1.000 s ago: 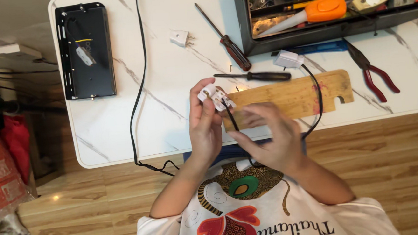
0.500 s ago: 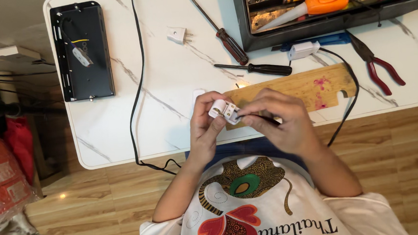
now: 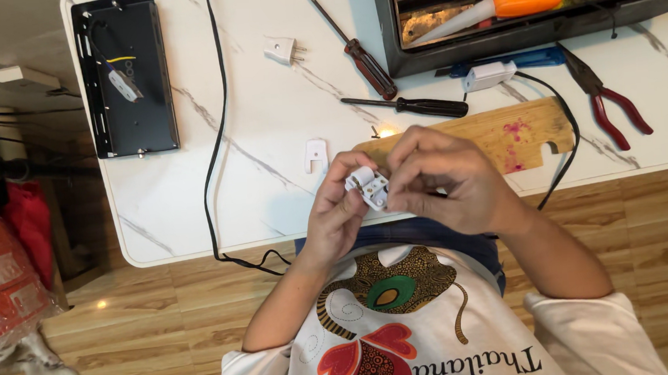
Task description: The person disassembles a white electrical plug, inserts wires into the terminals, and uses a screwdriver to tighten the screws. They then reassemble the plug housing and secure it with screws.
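Note:
Both my hands meet over the near edge of the white marble table point(image 3: 267, 99). My left hand point(image 3: 339, 210) grips a small white plug body point(image 3: 369, 187) from below, its open side with metal parts facing up. Over it from the right closes my right hand point(image 3: 442, 181), fingertips pinching the same plug. A black cable point(image 3: 564, 158) runs from under my right hand up to a white inline switch point(image 3: 489, 75). A white plug cover piece point(image 3: 315, 155) lies on the table just left of my hands.
A wooden board point(image 3: 516, 134) lies under my right hand. Two screwdrivers point(image 3: 361, 54) point(image 3: 414, 107), red-handled pliers point(image 3: 611, 101), a white plug point(image 3: 283, 50), a black open device case point(image 3: 125, 77) and a black toolbox point(image 3: 524, 6) sit farther back. Another black cable point(image 3: 215, 141) crosses the table.
My hands have drawn the plug back from the board to the table's near edge. The right hand now covers it from the side. The white cover piece lies exposed on the table.

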